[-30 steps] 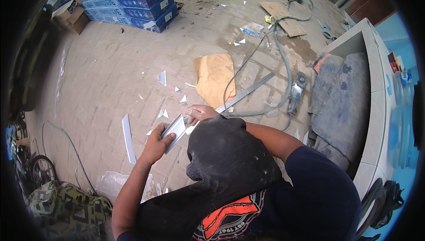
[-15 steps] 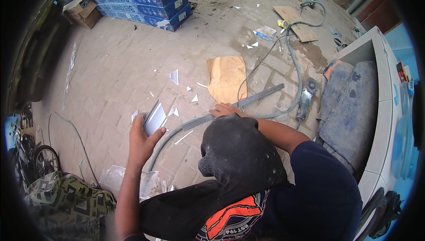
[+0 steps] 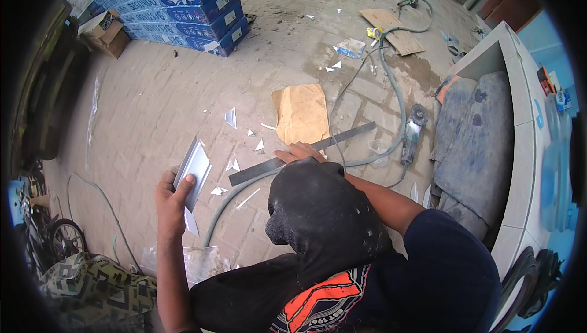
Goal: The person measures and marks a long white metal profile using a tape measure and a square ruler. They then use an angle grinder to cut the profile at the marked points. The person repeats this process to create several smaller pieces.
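On the paved floor (image 3: 153, 107), seen from the head view, the left hand (image 3: 172, 201) is clenched around a pale tile strip (image 3: 193, 171), holding it tilted above the ground. The right hand (image 3: 299, 151) lies fingers-down on a long dark metal ruler (image 3: 306, 153); its grip cannot be told. A grey hose (image 3: 391, 82) crosses near an angle grinder (image 3: 413, 132) and a cardboard sheet (image 3: 301, 113).

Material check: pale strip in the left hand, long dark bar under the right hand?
Pale strip: looks like glazed ceramic tile, glossy pale grey-white face, straight cut edges, like the white shards on the paving; plastic not ruled out. Held in the left hand.
Dark bar: probably a metal straightedge, flat, matte dark grey; right hand rests on it.
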